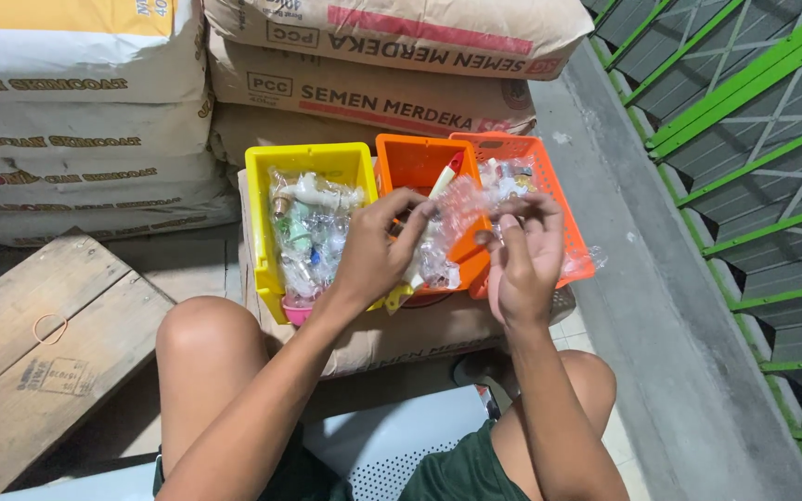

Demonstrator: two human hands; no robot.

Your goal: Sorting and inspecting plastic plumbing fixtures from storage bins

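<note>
Clear plastic packet (447, 232), crinkled and see-through, is held up between both hands over the orange bin (417, 165). Inside the packet sits a pale, long fitting with a red tip near the top and a yellow piece at the lower end; finer detail is blurred.

Behind the bins, paper sacks (364, 93) are stacked against the wall: tan ones in the middle and right, with red bands and dark block lettering printed upside down as seen from here, and white ones (67, 121) on the left, the top one with a yellow panel. Another tan sack (401, 334) lies flat under the bins, carrying them.

Three bins stand side by side on that sack. The yellow bin (266, 223) on the left is full of small clear packets holding white and greenish fittings. The orange bin is in the middle, and an orange mesh basket (536, 176) on the right holds more clear packets.

The left hand (378, 246) pinches the packet's left side, fingers curled around it. The right hand (523, 246) grips the right edge with thumb and fingertips, fingers bent close together. The packet spans the gap between the two hands, just above the orange bin's front wall.

At far left, a wooden board (39, 362) lies on the floor with a rubber band (50, 327) on it. A green metal grille (754, 186) runs along the right.
</note>
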